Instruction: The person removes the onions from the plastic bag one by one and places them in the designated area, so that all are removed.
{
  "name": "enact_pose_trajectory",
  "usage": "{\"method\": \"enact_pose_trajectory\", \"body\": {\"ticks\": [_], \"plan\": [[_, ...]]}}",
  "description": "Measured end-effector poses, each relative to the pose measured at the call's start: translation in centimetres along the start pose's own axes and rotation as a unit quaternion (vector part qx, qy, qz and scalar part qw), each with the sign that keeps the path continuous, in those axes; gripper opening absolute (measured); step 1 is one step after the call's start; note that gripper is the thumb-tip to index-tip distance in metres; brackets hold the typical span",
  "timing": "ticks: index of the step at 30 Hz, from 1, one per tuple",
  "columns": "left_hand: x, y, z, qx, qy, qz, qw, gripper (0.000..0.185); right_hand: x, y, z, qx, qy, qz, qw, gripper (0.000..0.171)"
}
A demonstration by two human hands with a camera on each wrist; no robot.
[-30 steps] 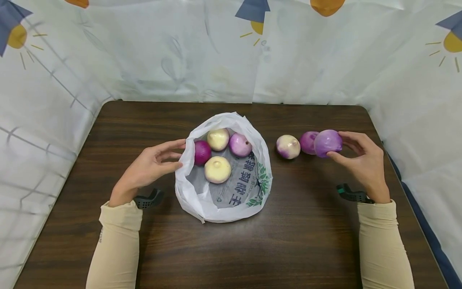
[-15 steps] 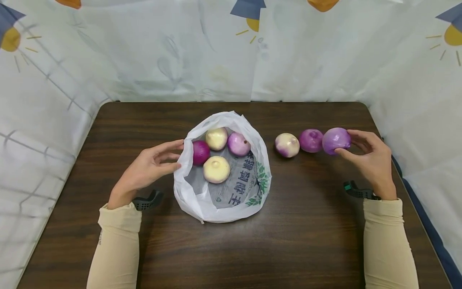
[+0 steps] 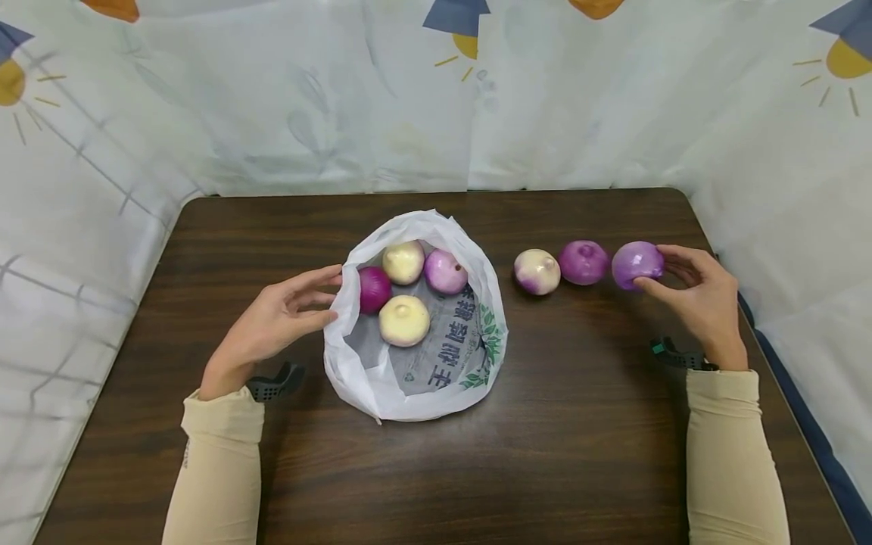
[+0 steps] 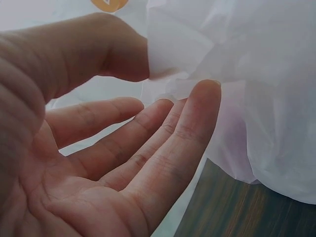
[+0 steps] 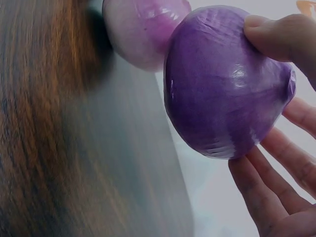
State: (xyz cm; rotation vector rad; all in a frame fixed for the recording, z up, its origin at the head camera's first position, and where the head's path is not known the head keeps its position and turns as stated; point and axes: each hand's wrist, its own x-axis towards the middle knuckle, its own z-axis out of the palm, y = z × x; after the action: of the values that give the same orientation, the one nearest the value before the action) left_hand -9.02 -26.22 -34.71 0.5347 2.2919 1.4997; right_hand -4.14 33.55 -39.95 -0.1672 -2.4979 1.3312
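In the head view a white plastic bag stands with its mouth spread wide on the table. Inside lie several onions, including a pale onion and a dark purple onion. My left hand touches the bag's left rim, its fingers fairly straight and the thumb apart from them. In the left wrist view the thumb's tip is hidden by the plastic. My right hand holds a peeled purple onion between thumb and fingers. Whether that onion touches the table cannot be told.
Left of the held onion are a purple onion and a white-and-purple onion, close together on the dark wooden table. A pale patterned curtain surrounds the table's back and sides.
My right hand has moved right with its onion, so a gap now shows between it and the purple onion. My left hand stays at the rim. The head view has shifted slightly.
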Motion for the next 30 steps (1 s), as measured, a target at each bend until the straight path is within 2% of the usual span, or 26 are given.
{"method": "enact_pose_trajectory", "body": {"ticks": [5, 13, 30], "plan": [[-0.3, 0.0, 0.0, 0.007, 0.003, -0.025, 0.9997, 0.065, 0.1, 0.6, 0.2, -0.015, -0.011, 0.012, 1.000, 0.058], [-0.5, -0.2, 0.1, 0.001, 0.004, -0.013, 0.9999, 0.065, 0.2, 0.9, 0.4, -0.055, -0.027, 0.023, 0.998, 0.058], [-0.1, 0.2, 0.2, -0.006, -0.001, -0.002, 1.0000, 0.064, 0.1, 1.6, 0.3, -0.082, -0.039, 0.040, 0.995, 0.057]]}}
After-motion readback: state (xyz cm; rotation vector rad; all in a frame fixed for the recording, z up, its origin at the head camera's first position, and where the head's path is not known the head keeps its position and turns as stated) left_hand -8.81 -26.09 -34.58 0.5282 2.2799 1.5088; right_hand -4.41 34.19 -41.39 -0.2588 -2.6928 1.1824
